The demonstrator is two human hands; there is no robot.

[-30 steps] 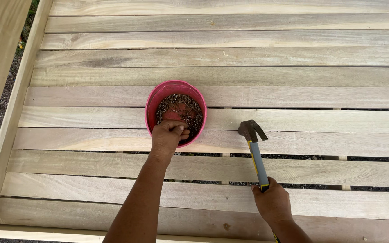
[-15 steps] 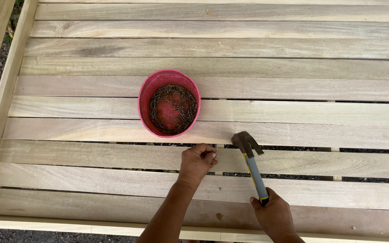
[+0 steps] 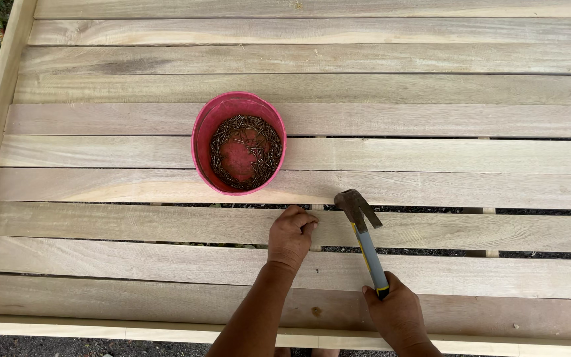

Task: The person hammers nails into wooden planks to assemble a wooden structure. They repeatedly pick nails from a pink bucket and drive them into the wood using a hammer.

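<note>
Gripping the yellow-and-blue handle low down, near its end, the right hand (image 3: 399, 316) sat closest to the camera, just nearer than the pink bucket's side of the frame and off to the bucket's lower right. Its fingers were wrapped tight around the grip, which would give the long swing such a hold allows. The hammer (image 3: 363, 233) slanted away from that hand toward the bucket, its dark claw head resting low over a slat (image 3: 133, 223) of the wooden slatted frame, just beside the other hand.

The left hand (image 3: 290, 237) lay below the bucket and a little to its right, knuckles up, on that same slat. Its fingers (image 3: 304, 225) were bunched together with the tips pressed down at the slat's far edge, as though pinching something small against the wood; whether a nail was in them could not be told, since the tips hid it. The hammer head stood just to the right of those fingertips, near but apart.

Beyond both hands stood the pink bucket (image 3: 203, 142), round and open-topped, straddling two slats and the gap between them. A ring of thin dark nails (image 3: 259, 142) lay inside against its wall, with the reddish floor bare in the middle. Its place within easy reach of the left hand looked deliberate. No label or printing showed on it.

Farther still, more pale slats ran across, one with a dark grain streak up and left of the bucket.
</note>
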